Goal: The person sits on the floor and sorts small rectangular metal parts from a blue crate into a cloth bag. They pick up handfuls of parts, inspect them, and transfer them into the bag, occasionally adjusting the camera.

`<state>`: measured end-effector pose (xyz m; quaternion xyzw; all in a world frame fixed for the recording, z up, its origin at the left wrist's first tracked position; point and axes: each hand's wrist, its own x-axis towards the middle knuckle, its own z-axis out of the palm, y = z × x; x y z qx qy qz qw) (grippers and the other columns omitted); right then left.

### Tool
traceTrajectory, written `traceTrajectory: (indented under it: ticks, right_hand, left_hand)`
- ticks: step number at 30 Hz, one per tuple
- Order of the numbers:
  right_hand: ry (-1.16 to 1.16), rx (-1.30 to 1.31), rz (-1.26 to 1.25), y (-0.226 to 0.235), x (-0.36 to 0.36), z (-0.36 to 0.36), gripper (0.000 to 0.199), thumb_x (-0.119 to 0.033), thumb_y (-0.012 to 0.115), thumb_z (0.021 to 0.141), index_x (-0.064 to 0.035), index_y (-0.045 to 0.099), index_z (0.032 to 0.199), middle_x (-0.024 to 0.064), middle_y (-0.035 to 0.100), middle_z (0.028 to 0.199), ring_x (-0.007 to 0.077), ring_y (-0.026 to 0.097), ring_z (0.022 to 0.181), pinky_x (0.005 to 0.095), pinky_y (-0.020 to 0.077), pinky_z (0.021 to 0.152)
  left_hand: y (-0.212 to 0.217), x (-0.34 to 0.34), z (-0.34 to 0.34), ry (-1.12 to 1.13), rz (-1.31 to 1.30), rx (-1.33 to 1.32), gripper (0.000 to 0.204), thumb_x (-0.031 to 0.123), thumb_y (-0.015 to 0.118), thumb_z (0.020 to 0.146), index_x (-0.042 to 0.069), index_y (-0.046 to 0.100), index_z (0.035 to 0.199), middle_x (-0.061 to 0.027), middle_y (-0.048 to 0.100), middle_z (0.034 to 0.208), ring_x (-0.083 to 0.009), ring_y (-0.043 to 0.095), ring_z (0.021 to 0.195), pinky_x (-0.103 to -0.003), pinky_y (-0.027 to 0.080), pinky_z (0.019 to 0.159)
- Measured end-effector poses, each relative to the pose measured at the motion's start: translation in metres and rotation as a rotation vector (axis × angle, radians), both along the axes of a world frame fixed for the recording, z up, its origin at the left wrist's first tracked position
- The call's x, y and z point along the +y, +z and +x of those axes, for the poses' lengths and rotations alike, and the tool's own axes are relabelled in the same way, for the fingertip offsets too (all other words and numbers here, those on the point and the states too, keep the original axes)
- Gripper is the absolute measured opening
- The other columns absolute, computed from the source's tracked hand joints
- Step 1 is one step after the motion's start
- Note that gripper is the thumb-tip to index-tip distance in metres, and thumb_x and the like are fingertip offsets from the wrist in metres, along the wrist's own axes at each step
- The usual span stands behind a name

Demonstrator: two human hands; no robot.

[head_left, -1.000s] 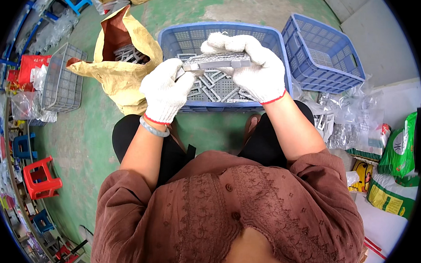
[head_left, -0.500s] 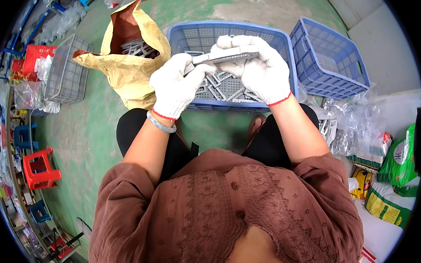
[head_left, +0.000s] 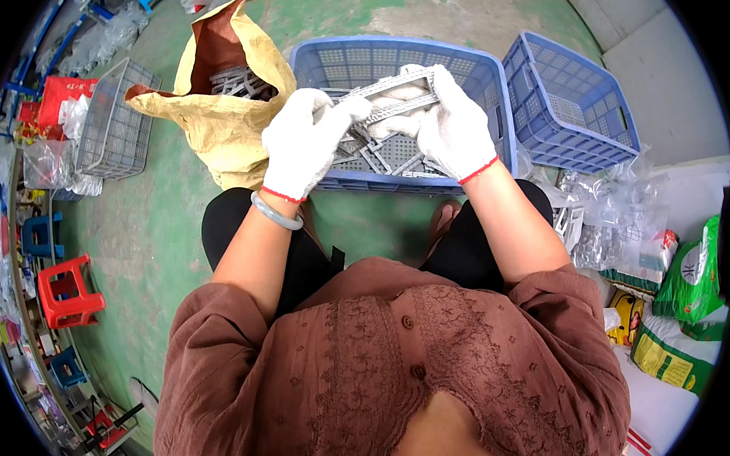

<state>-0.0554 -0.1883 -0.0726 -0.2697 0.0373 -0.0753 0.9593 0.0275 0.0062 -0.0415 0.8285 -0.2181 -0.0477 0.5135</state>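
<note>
Both my hands wear white knitted gloves with red cuffs. My right hand (head_left: 460, 128) is closed round the right end of a long grey rectangular frame part (head_left: 396, 109), with the fingers behind it. At its left end, my left hand (head_left: 308, 136) grips with thumb and fingers; the glove hides part of that end. The frame part is held tilted above a blue plastic crate (head_left: 406, 44), and its open middle faces me. More grey frame parts (head_left: 376, 157) lie loosely across the crate's perforated bottom.
A yellow woven sack (head_left: 230, 136) with grey parts inside stands left of the crate. Another blue crate (head_left: 585, 140) is at the right, by clear plastic bags (head_left: 610, 206). A grey crate (head_left: 117, 127) and a red stool (head_left: 70, 292) stand farther left.
The frame part has turned from edge-on to showing its open middle. My right fingers have shifted behind it, and my left fingers have changed their hold at the left end.
</note>
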Motion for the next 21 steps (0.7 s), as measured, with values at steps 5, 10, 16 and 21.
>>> traceTrajectory:
  ticks: [5, 10, 16, 21]
  right_hand:
    - [0.01, -0.005, 0.008, -0.007, -0.004, 0.0, 0.046, -0.035, 0.042, 0.106, 0.0064, 0.053, 0.122, 0.0345, 0.059, 0.12, 0.0518, 0.06, 0.11, 0.0649, 0.0528, 0.087]
    - [0.016, 0.006, 0.067, -0.006, -0.003, 0.001, 0.046, -0.035, 0.043, 0.105, 0.0061, 0.053, 0.123, 0.0347, 0.058, 0.122, 0.0522, 0.059, 0.112, 0.0653, 0.0523, 0.088]
    - [0.099, -0.049, 0.167, -0.007, -0.002, -0.002, 0.046, -0.035, 0.039, 0.107, 0.0049, 0.052, 0.125, 0.0333, 0.056, 0.126, 0.0534, 0.056, 0.114, 0.0673, 0.0495, 0.091]
    - [0.168, -0.172, 0.141, -0.004, -0.002, -0.004, 0.046, -0.033, 0.04, 0.106, 0.006, 0.05, 0.129, 0.0318, 0.054, 0.132, 0.0513, 0.054, 0.12, 0.0668, 0.0469, 0.096]
  left_hand:
    - [-0.001, 0.001, 0.011, -0.021, -0.375, 0.581, 0.044, 0.038, 0.077, 0.086, -0.003, 0.061, 0.096, -0.0076, 0.064, 0.081, -0.0151, 0.063, 0.065, -0.031, 0.057, 0.064]
    - [-0.02, 0.007, 0.02, -0.217, -0.537, 0.856, 0.036, 0.031, 0.057, 0.101, 0.006, 0.059, 0.127, -0.0051, 0.06, 0.099, -0.0219, 0.066, 0.092, -0.04, 0.058, 0.073]
    - [-0.008, -0.002, 0.006, -0.157, -0.564, 1.166, 0.054, 0.045, 0.054, 0.101, 0.027, 0.04, 0.15, -0.0103, 0.06, 0.128, -0.0381, 0.061, 0.109, -0.059, 0.048, 0.094]
    - [-0.008, -0.004, 0.003, -0.174, -0.575, 1.152, 0.051, 0.045, 0.053, 0.101, 0.022, 0.044, 0.145, -0.0139, 0.06, 0.129, -0.0363, 0.062, 0.107, -0.054, 0.053, 0.088]
